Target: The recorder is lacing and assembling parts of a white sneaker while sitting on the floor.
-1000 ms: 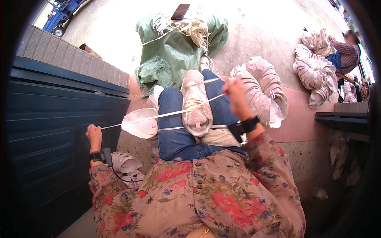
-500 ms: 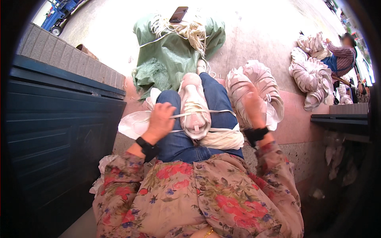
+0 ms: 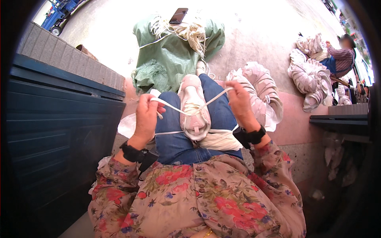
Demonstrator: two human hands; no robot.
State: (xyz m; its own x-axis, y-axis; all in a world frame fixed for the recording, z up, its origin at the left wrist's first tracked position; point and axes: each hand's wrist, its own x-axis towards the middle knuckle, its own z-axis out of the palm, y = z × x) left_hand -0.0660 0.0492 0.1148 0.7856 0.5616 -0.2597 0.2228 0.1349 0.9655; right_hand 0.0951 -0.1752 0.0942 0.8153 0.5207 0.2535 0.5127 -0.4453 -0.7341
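A pale pink and white sneaker (image 3: pixel 195 119) rests between my thighs, its heel toward me. White shoelace (image 3: pixel 212 100) rises from its lacing in two ends, spread into a V. My left hand (image 3: pixel 146 117) pinches one end above my left knee. In my right hand (image 3: pixel 239 99), thumb and fingers close on the other end over my right thigh. A thin white band (image 3: pixel 170 133) crosses my thighs and passes at the shoe. Under it on my right thigh lies a bundle of cream laces (image 3: pixel 223 142).
Ahead stands a green sack-covered stand (image 3: pixel 168 59) with loose laces (image 3: pixel 188 33) and a phone (image 3: pixel 178 16). Stacked pale shoe uppers (image 3: pixel 264 87) lie beside my right knee. A dark blue panel (image 3: pixel 59 135) flanks my left. At far right a person (image 3: pixel 341 59) sits by more uppers (image 3: pixel 311 77).
My hands have come up with the lace ends, and the lace now slants up to each side instead of lying across the shoe. My right hand moved left; my left hand shifted slightly left.
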